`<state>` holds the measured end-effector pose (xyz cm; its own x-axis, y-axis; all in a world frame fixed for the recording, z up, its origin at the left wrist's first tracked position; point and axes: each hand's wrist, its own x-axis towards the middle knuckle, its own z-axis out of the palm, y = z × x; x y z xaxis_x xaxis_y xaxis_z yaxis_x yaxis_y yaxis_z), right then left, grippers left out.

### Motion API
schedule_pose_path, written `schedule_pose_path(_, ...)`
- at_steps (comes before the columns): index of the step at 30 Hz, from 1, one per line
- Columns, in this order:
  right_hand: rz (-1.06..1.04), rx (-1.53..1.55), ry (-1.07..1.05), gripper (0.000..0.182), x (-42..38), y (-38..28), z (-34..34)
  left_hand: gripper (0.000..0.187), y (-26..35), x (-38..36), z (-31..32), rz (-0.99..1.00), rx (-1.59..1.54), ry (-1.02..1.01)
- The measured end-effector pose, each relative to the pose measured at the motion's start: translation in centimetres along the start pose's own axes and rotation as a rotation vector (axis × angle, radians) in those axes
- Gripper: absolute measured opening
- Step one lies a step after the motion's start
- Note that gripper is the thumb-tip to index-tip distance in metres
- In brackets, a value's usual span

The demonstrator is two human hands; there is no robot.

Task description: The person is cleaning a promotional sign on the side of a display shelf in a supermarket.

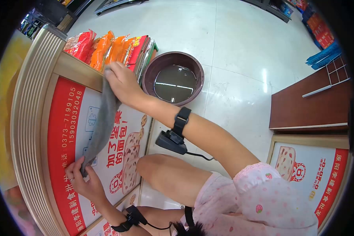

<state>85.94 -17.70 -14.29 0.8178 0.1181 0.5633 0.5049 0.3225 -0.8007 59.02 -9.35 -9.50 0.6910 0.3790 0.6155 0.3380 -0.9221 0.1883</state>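
Note:
A grey cloth (102, 120) stretches between my two hands in front of a red and white printed panel (78, 106). My right hand (122, 82) grips its upper end near the panel's wooden frame (82, 70). Lower down, my left hand (86, 181) pinches the other end between thumb and fingers, with a ring on one finger. The cloth hangs in a curve and hides part of the panel's print. Beyond my right hand, a dark plastic basin (145, 84) holds murky water (176, 80).
Orange and red packets (106, 49) stand behind the panel, beside the basin. A ribbed metal edge (35, 78) runs along the left. At the right are a brown cabinet (303, 98), a white wire rack (334, 76) and another printed panel (306, 161). Pale floor tiles (240, 78) show between.

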Motion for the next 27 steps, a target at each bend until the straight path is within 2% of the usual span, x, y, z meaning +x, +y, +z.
schedule_pose_path(4, -0.038, -0.034, 0.058, 0.019, -0.6, -1.2, 2.1, 0.023, 0.0, -0.2, 0.2, -0.04, 0.002, -0.014)
schedule_pose_path(8, 0.084, -0.077, 0.032, 0.018, -3.0, 0.3, 0.9, 0.024, -0.1, -0.2, 0.2, -0.027, -0.024, -0.01)
schedule_pose_path(12, 0.035, -0.17, -0.053, 0.015, -1.3, -1.9, 1.3, 0.025, 0.2, 0.0, 0.2, -0.018, -0.011, -0.012)
schedule_pose_path(14, -0.101, -0.241, -0.002, 0.014, -0.8, -2.9, 1.8, 0.026, 0.2, -0.1, 0.1, -0.025, 0.011, -0.009)
schedule_pose_path(16, -0.123, -0.273, 0.015, 0.013, -2.1, -0.9, 1.3, 0.027, 0.1, 0.1, 0.3, 0.006, -0.01, 0.017)
schedule_pose_path(18, -0.001, -0.4, -0.124, 0.008, -3.4, -0.7, -0.3, 0.027, 0.5, 0.1, 0.1, -0.018, -0.027, 0.018)
schedule_pose_path(19, -0.127, -0.424, -0.098, 0.007, -3.4, -0.2, -0.1, 0.027, 0.5, 0.1, 0.2, -0.036, -0.045, -0.001)
schedule_pose_path(22, -0.184, -0.392, -0.072, 0.006, -1.5, -2.9, 1.4, 0.027, 0.0, 0.0, 0.2, 0.017, 0.019, 0.022)
schedule_pose_path(23, -0.232, -0.354, 0.009, 0.005, -1.6, -2.6, 1.9, 0.027, 0.1, -0.1, 0.2, 0.007, 0.028, 0.016)
schedule_pose_path(24, -0.226, -0.347, 0.003, 0.005, -2.3, -2.3, 1.8, 0.027, 0.1, -0.1, 0.2, 0.0, 0.023, 0.016)
schedule_pose_path(27, -0.205, -0.462, -0.127, 0.004, -3.4, -0.9, -0.2, 0.027, 0.3, 0.1, 0.2, -0.011, -0.007, 0.036)
